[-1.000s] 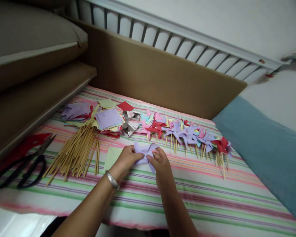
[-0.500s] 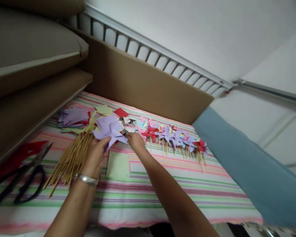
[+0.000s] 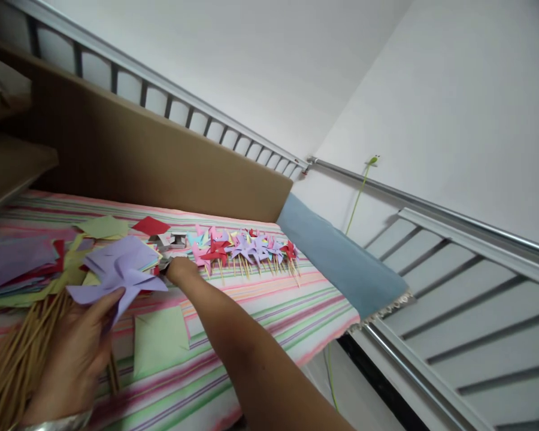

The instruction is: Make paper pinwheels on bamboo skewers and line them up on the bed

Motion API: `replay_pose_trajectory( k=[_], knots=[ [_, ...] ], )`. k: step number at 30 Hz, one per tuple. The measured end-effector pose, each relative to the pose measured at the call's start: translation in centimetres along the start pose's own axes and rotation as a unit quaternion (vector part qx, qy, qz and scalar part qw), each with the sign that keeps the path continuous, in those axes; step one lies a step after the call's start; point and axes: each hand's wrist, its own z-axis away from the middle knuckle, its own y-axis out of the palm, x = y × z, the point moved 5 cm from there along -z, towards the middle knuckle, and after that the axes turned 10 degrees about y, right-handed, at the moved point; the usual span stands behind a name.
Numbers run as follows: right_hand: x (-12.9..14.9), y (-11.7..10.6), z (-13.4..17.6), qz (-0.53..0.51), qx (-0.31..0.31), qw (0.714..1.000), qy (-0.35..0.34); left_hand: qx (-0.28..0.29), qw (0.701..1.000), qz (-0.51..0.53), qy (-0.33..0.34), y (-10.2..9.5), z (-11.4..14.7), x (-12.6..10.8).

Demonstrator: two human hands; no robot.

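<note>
Head view, left hand (image 3: 74, 344) pinching lilac pinwheel (image 3: 124, 276), longest crosswise, one blade (image 3: 149, 283) rightward, right hand (image 3: 182, 272) — grip unclear

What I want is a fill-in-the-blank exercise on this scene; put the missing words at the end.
The left hand holds a ____ paper pinwheel.
The ____ hand is by the small containers.
The light green paper lies on a ____ cloth.

Missing words: purple; right; striped.
</note>
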Motion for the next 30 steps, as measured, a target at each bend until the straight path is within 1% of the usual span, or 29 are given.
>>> replay_pose_trajectory(
  k=[3, 6, 10, 12, 15, 18, 20, 22, 24, 25, 27, 30],
  knots=[
    [0.1, 0.0, -0.2, 0.019, -0.003, 1.000, 0.016, -0.007, 1.000, -0.007, -0.006, -0.2, 0.2, -0.3],
    [0.5, -0.1, -0.1, 0.035, 0.004, 0.999, 0.020, 0.006, 1.000, -0.001, -0.007, -0.2, 0.2, -0.5],
    [1.0, -0.3, 0.3, 0.051, 0.006, 0.999, 0.008, 0.000, 1.000, 0.002, -0.021, -0.4, 0.2, -0.4],
    [1.2, -0.3, 0.6, 0.054, -0.004, 0.999, 0.000, -0.001, 0.999, 0.012, -0.033, -0.4, 0.1, -0.3],
    [1.4, -0.7, 1.1, 0.054, -0.023, 0.998, -0.004, 0.010, 0.999, 0.028, -0.023, -0.4, 0.1, -0.4],
    [1.4, -1.8, 1.7, 0.044, -0.052, 0.998, -0.017, 0.010, 0.999, 0.033, -0.019, -0.6, 0.0, -0.5],
    [0.9, -2.8, 2.4, 0.031, -0.072, 0.997, -0.027, 0.010, 0.999, 0.040, -0.017, -0.8, -0.1, -0.7],
    [-0.5, -3.6, 3.6, 0.014, -0.083, 0.996, -0.030, 0.018, 0.999, 0.051, -0.004, -1.0, -0.2, -1.1],
    [-2.8, -3.6, 5.1, -0.002, -0.072, 0.997, -0.031, 0.038, 0.997, 0.064, 0.018, -1.1, -0.3, -1.6],
    [-4.2, -3.2, 5.9, -0.009, -0.056, 0.998, -0.035, 0.048, 0.996, 0.068, 0.029, -1.2, -0.3, -1.8],
    [-7.2, -1.9, 7.6, -0.025, 0.000, 0.999, -0.043, 0.053, 0.996, 0.064, 0.032, -1.3, -0.1, -1.9],
    [-10.7, 0.5, 9.4, -0.053, 0.094, 0.993, -0.053, 0.038, 0.998, 0.040, 0.013, -1.5, 0.2, -1.6]
  ],
)
